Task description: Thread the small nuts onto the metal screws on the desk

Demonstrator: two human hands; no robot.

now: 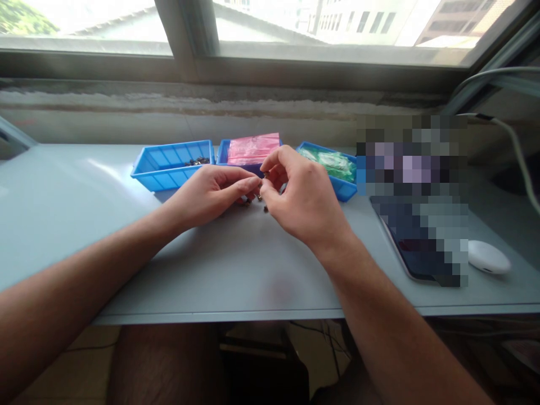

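My left hand [213, 194] and my right hand [301, 194] meet fingertip to fingertip over the table. Thumb and index finger of my right hand pinch a small dark metal part [266, 175]. The fingers of my left hand are pressed together at the same spot; what they hold is too small to make out. Several small dark parts [265, 208] lie on the table just under the fingertips. Behind my left hand stands a blue bin [169, 177] with small dark pieces inside. A pink packet [253, 149] rests in the middle blue bin [223, 152].
At the right, a third blue bin [346, 193] holds green packets [333, 164]. A dark phone [415, 247] and a white rounded case [488, 257] lie farther right on the table [211, 281]. Cables and a window frame are beyond.
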